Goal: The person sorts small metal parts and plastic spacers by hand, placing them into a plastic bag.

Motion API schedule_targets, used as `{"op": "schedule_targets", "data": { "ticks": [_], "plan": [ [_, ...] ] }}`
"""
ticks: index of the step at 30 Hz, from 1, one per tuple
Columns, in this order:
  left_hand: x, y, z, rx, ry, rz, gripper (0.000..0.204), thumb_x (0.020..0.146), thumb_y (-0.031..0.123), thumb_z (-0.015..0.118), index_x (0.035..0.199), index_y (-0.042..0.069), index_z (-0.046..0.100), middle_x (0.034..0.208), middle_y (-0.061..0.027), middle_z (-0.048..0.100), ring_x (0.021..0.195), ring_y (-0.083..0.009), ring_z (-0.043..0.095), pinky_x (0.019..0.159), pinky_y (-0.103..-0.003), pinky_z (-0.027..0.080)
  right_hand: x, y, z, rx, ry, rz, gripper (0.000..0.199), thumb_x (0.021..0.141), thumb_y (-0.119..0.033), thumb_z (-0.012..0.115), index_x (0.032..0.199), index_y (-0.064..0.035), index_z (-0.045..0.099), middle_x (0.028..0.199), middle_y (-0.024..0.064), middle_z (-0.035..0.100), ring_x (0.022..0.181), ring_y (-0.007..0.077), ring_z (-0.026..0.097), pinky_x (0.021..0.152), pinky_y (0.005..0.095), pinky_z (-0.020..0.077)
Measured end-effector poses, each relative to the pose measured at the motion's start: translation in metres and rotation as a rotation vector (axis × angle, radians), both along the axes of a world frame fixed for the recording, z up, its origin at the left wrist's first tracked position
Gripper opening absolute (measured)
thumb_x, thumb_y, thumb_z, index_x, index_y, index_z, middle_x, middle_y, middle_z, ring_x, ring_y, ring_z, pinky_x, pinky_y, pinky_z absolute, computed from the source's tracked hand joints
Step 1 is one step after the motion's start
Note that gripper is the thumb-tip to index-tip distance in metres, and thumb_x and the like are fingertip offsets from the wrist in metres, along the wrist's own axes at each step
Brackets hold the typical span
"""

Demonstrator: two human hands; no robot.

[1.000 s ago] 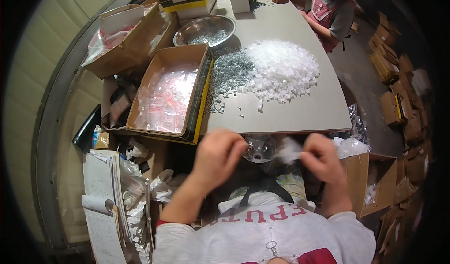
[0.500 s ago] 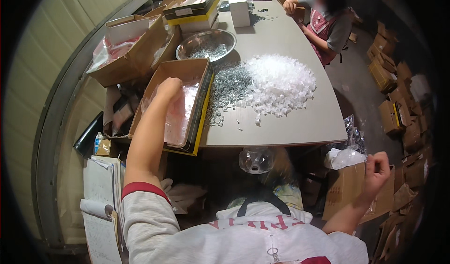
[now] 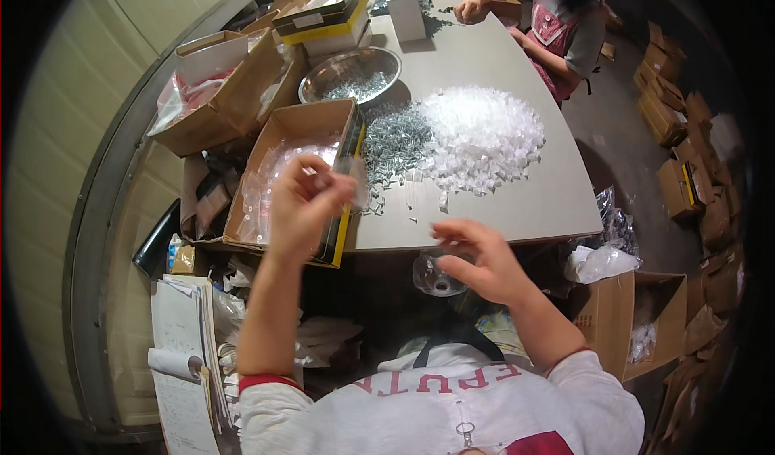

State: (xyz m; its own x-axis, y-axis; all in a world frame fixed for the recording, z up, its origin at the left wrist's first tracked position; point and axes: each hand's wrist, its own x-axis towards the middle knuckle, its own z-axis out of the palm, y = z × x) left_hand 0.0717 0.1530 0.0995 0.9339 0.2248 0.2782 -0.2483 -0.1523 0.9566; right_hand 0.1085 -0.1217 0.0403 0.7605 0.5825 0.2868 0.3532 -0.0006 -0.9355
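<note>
Far left: pale wall panels curve round the table's left side. Below them, at the near-left, a stack of papers (image 3: 179, 350) with a rolled sheet, among loose wrappers and clutter.

Left edge of the grey table (image 3: 517, 205): an open cardboard box (image 3: 206, 100) with plastic lining sits off the far-left corner. Nearer, a second open box (image 3: 303, 132) overhangs the near-left corner; clear small bags (image 3: 270, 184) lie inside it.

Left hand (image 3: 305, 209) is raised over that near box, fingers pinched together on a small clear bag (image 3: 349, 182) that is hard to make out. Grip closed on it.

Behind the near box, a metal bowl (image 3: 349, 75) holds small grey pieces. Beyond it, stacked flat boxes (image 3: 323, 15) with a yellow edge, and a white carton (image 3: 404, 9) upright near the far edge.

Table middle: a heap of grey metal bits (image 3: 395, 140) touching a larger heap of white plastic pieces (image 3: 483, 136) to its right. A few strays lie toward the near edge.

Right hand (image 3: 476, 261) hovers just off the near edge, fingers half-curled and spread, holding nothing visible. A clear plastic container (image 3: 432, 273) sits just below it, under the table edge.

Far-right corner: another person (image 3: 565, 19) seated, hands on the table.

Right of the table: grey floor, a crumpled white bag (image 3: 597, 263), an open box (image 3: 638, 318) at near-right, more cardboard boxes (image 3: 674, 132) lined along the right side.
</note>
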Motion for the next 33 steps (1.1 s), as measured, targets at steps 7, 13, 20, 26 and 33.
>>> {"op": "schedule_targets", "data": {
  "ticks": [7, 13, 20, 26, 33],
  "plan": [
    [-0.067, -0.087, -0.059, -0.253, -0.024, 0.112, 0.038, 0.086, -0.005, 0.071, 0.116, 0.005, 0.050, 0.101, -0.0118, 0.067, 0.077, -0.0140, 0.066, 0.061, -0.024, 0.051, -0.012, 0.022, -0.020, 0.087, 0.246, 0.114, 0.018, 0.087, -0.007, 0.070, 0.103, -0.0002, 0.069, 0.093, 0.0105, 0.070, 0.082, 0.0220, 0.068, 0.071, 0.0325, 0.0534],
    [-0.097, -0.109, -0.097, 0.121, 0.085, 0.217, 0.020, 0.095, 0.016, 0.067, 0.103, -0.002, 0.072, 0.090, -0.0104, 0.069, 0.081, -0.0169, 0.063, 0.073, -0.028, 0.049, -0.028, 0.017, -0.028, -0.121, -0.619, -0.078, 0.022, 0.078, -0.004, 0.070, 0.100, -0.0034, 0.071, 0.081, 0.0092, 0.064, 0.072, 0.0266, 0.064, 0.064, 0.0361, 0.0522],
    [-0.102, -0.110, -0.103, -0.403, 0.287, 0.055, 0.027, 0.102, 0.017, 0.056, 0.110, -0.005, 0.070, 0.095, -0.0066, 0.071, 0.083, -0.0109, 0.065, 0.074, -0.024, 0.051, -0.038, 0.016, -0.033, -0.122, -0.776, -0.033, 0.026, 0.074, -0.003, 0.067, 0.100, -0.0041, 0.071, 0.082, 0.0066, 0.061, 0.074, 0.0238, 0.062, 0.065, 0.0349, 0.0514],
    [-0.099, -0.106, -0.110, -0.495, 0.374, 0.025, 0.024, 0.101, 0.016, 0.057, 0.108, -0.002, 0.071, 0.090, -0.0058, 0.072, 0.081, -0.0091, 0.066, 0.074, -0.023, 0.051, -0.038, 0.016, -0.035, -0.146, -0.802, -0.046, 0.030, 0.072, -0.003, 0.067, 0.101, -0.0037, 0.071, 0.085, 0.0067, 0.061, 0.077, 0.0245, 0.061, 0.068, 0.0364, 0.0512],
    [-0.098, -0.112, -0.119, -0.425, 0.216, 0.098, 0.015, 0.095, 0.012, 0.067, 0.097, -0.002, 0.072, 0.085, -0.0040, 0.071, 0.076, -0.0089, 0.064, 0.065, -0.022, 0.049, -0.041, 0.016, -0.028, -0.045, -0.418, 0.013, 0.026, 0.075, 0.003, 0.075, 0.100, -0.0035, 0.068, 0.093, 0.0097, 0.068, 0.084, 0.0258, 0.067, 0.076, 0.0348, 0.0551]
  ]
}}
